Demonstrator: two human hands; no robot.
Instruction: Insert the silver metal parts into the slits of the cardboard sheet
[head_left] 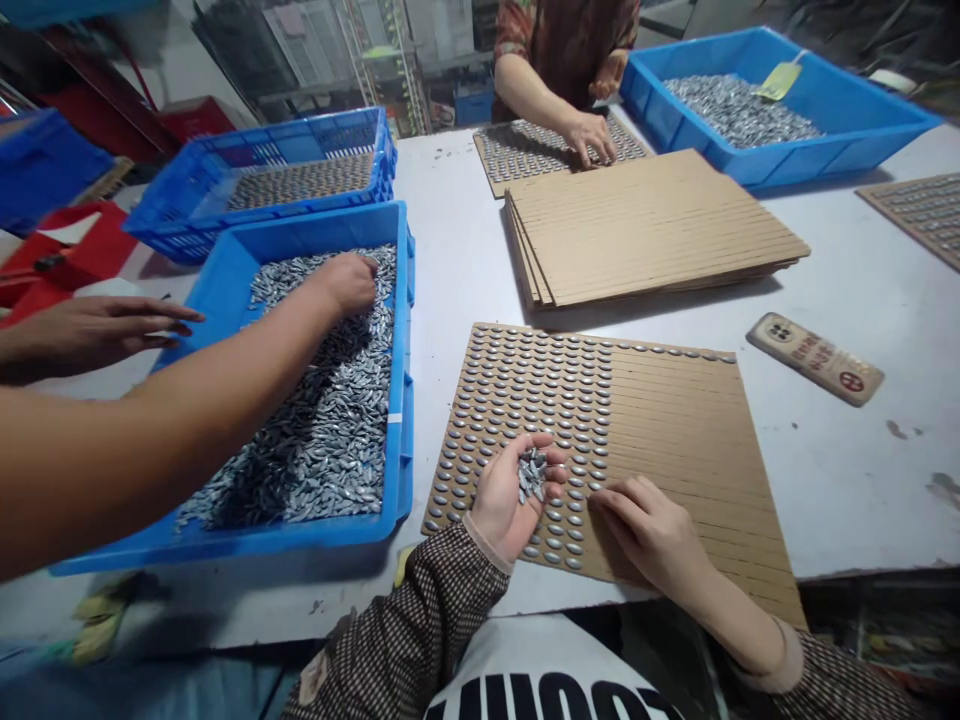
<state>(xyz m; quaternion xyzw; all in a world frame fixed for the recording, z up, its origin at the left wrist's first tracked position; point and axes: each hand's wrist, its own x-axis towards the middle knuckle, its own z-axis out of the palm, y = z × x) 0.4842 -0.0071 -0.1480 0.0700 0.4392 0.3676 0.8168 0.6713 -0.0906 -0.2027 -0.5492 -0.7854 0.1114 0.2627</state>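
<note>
- Bottom centre: left hand [510, 500] cupped, holding metal pieces [532, 474].
- Right of it: right hand [652, 530] bent over the slotted cardboard [682, 430]; I cannot tell whether it grips anything.
- Upper right: cardboard stack [645, 225].

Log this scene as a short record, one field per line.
Left hand: palm up, cupping loose metal pieces
Right hand: fingers lowered at the board; whether they pinch a piece is unclear
Board: rows of pieces on its left part, one row along the far edge at right
Left bin: loose pieces, a co-worker's hand among them
Beyond board: cardboard stack
</note>
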